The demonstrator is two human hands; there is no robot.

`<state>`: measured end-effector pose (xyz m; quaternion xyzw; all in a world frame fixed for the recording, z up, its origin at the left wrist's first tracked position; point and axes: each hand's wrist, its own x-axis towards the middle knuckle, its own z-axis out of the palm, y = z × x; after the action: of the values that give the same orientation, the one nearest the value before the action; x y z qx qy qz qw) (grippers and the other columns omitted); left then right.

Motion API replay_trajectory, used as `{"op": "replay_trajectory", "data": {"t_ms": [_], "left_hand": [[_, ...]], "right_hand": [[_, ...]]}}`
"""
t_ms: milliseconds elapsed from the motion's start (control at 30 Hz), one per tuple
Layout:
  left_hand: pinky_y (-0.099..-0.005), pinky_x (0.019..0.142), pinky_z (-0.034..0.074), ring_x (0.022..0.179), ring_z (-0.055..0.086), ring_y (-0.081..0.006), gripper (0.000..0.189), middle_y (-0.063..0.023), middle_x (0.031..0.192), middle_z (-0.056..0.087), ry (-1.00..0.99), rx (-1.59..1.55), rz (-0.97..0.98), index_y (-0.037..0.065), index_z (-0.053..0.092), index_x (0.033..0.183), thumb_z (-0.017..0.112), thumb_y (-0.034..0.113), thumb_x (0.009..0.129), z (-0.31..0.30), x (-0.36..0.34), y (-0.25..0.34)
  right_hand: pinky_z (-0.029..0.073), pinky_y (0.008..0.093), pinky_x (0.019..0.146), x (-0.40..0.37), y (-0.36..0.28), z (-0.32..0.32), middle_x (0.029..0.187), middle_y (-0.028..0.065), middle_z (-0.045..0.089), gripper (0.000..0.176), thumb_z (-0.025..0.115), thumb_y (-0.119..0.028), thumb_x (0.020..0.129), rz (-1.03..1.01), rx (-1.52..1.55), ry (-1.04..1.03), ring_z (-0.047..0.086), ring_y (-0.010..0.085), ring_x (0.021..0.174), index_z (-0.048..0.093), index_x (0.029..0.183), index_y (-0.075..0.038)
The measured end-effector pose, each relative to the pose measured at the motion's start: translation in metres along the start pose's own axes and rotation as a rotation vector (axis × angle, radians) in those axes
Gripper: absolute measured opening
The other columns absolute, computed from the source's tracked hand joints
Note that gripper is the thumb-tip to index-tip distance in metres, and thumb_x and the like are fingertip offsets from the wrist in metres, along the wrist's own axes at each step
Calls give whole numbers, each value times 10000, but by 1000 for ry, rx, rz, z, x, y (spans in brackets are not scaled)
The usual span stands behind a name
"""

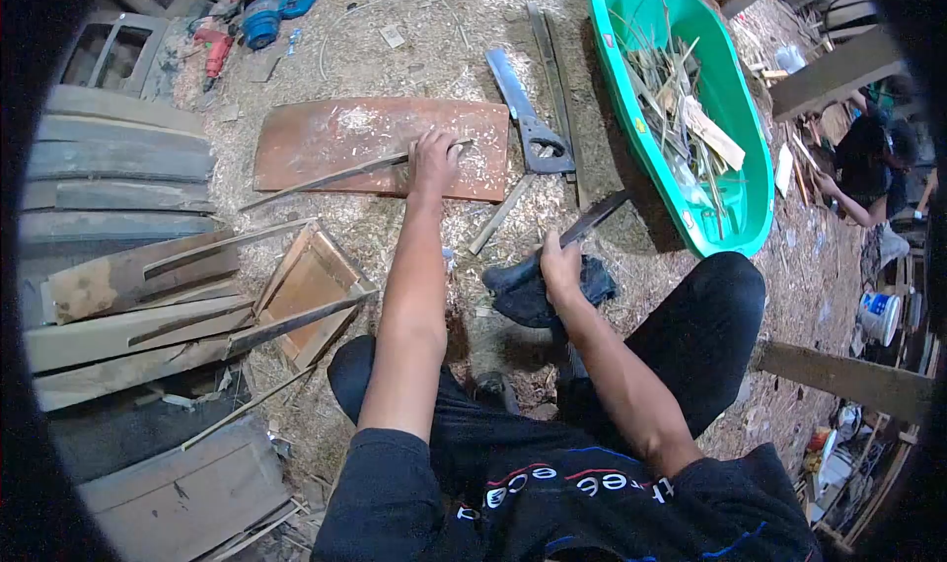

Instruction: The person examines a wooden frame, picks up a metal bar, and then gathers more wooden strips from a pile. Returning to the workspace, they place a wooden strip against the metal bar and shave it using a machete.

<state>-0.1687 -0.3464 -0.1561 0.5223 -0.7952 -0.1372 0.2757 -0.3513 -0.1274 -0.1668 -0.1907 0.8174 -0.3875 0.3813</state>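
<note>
A reddish-brown board (326, 133) bears a pale bamboo strip (335, 177). The tub (740, 89) is bright green, the cloth (518, 291) dark blue, the knife (597, 217) grey. The black shirt (552, 483) carries red, white and blue lettering.

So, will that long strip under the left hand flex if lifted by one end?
Likely: the strip is long and thin, so its free end should sag, and it is probably light. Flat on the board, it would slide rather than roll.

Left hand (434, 163) grips stick (335, 175) on far board (326, 133); right hand (559, 266) holds knife (592, 219); green tub (735, 108) far right.
</note>
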Motion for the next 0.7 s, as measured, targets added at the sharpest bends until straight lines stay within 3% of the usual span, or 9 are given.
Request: {"op": "replay_trajectory", "data": {"t_ms": [67, 133, 367, 400, 500, 533, 700], "left_hand": [[-447, 914, 396, 1051, 565, -290, 195, -85, 1034, 642, 27, 11, -4, 112, 681, 1004, 677, 191, 826, 1, -2, -8], [-450, 912, 395, 1046, 564, -294, 190, -93, 1022, 638, 66, 9, 3, 111, 677, 998, 673, 199, 830, 0, -5, -6], [-449, 861, 427, 999, 572, -320, 185, -112, 996, 639, 107, -16, -29, 92, 681, 988, 666, 199, 838, 2, -9, -4], [-453, 838, 441, 964, 579, -335, 176, -123, 981, 641, 146, -36, -16, 81, 682, 972, 673, 191, 834, 3, -10, -5], [-456, 827, 457, 931, 588, -345, 169, -127, 974, 650, 218, -40, 4, 63, 689, 959, 683, 162, 822, 7, -11, -12], [-456, 833, 458, 933, 589, -342, 171, -123, 978, 653, 230, -35, 8, 59, 693, 961, 685, 152, 818, 10, -12, -14], [-443, 858, 453, 954, 592, -322, 190, -106, 992, 662, 217, 2, -19, 52, 699, 968, 705, 137, 799, 8, -16, -4]], "right_hand": [[459, 468, 829, -14, 3, 7, 936, 296, 642, 429, 532, -323, 922, -166, 142, 18, 633, 415, 916, 565, 1027, 92], [458, 455, 815, -51, -42, 5, 931, 285, 627, 314, 503, -221, 946, -261, 232, -14, 630, 383, 903, 530, 1111, 45], [489, 447, 697, -43, -88, 31, 793, 247, 639, 288, 573, -231, 925, -513, -135, -85, 652, 375, 750, 595, 1046, 29], [491, 471, 697, -41, -91, 38, 818, 283, 645, 284, 573, -243, 921, -613, -94, -65, 650, 434, 789, 613, 1021, 21], [494, 486, 669, -26, -111, 46, 758, 264, 646, 270, 575, -190, 909, -598, -272, -199, 654, 441, 748, 592, 1023, 55], [506, 508, 686, -22, -125, 47, 772, 308, 640, 293, 586, -213, 901, -526, -360, -250, 652, 470, 782, 605, 975, 70], [509, 549, 701, 12, -114, 71, 741, 345, 614, 344, 607, -261, 877, -660, -421, -249, 632, 505, 768, 600, 942, 77]]}}
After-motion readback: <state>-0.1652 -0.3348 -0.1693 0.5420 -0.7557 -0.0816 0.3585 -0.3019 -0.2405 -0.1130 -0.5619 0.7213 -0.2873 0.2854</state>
